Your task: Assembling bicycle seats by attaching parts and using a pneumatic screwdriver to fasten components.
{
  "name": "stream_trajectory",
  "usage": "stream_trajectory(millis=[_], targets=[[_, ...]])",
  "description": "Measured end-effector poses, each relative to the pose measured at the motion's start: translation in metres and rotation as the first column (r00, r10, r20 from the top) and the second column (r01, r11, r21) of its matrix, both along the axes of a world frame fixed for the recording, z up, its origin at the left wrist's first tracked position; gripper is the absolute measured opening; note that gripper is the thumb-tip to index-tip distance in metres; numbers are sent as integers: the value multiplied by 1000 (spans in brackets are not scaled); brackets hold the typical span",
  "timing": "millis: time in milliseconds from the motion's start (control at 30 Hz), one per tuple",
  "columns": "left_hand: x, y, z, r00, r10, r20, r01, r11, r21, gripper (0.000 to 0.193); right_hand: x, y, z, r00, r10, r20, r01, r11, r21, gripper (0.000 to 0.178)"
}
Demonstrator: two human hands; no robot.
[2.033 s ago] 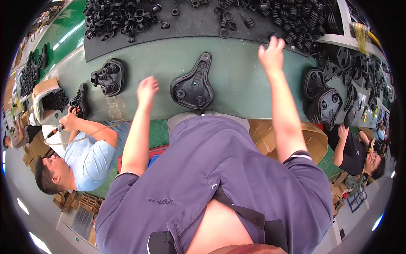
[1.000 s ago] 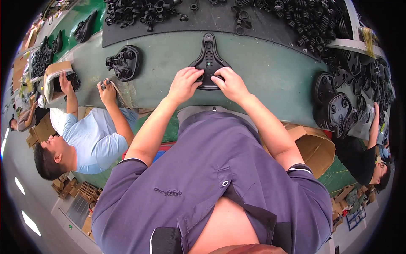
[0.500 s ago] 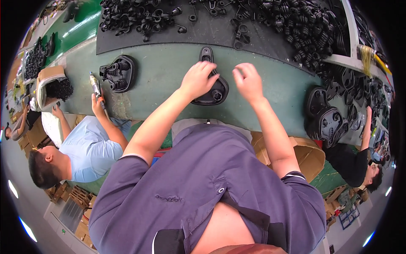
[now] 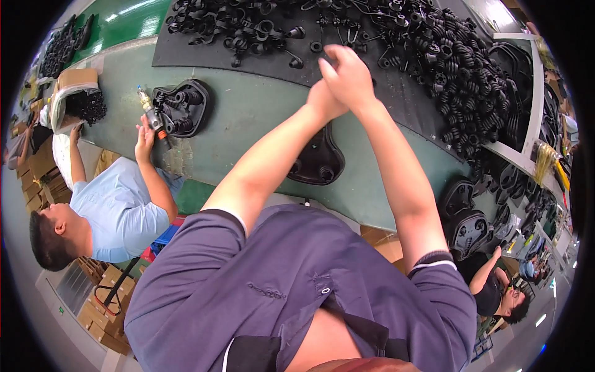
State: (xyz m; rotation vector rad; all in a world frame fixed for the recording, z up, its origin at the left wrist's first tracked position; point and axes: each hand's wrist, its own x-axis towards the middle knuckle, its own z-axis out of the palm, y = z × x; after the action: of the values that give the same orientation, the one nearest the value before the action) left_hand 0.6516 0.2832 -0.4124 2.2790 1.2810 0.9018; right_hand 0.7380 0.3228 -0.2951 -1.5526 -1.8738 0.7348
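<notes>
Near the near edge of the table (image 4: 365, 170), the black saddle (image 4: 323, 162) lay partly beneath the left hand (image 4: 323, 102), its grip indeterminable, and the half-open right hand (image 4: 348, 75), seemingly light, stiff and best held by its broad rim.

The right hand (image 4: 350, 75) covers the left hand's (image 4: 322, 101) fingers, so I can't tell whether they hold anything, the hands hide the black saddle's (image 4: 321, 160) far end, the far black pile (image 4: 238, 28) runs out of view, and the left box's (image 4: 79, 78) bits (image 4: 87, 106) look too small to make out.
</notes>
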Motion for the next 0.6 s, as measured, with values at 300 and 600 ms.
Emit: stream_trajectory(millis=[300, 600], targets=[[-161, -96, 48, 649, 717, 252, 8, 325, -946, 29, -65, 87, -20, 964, 194, 180, -110, 913, -393, 53], [-181, -162, 43, 776, 548, -312, -626, 611, -484, 76, 92, -106, 46, 935, -345, -83, 335, 935, -116, 25]])
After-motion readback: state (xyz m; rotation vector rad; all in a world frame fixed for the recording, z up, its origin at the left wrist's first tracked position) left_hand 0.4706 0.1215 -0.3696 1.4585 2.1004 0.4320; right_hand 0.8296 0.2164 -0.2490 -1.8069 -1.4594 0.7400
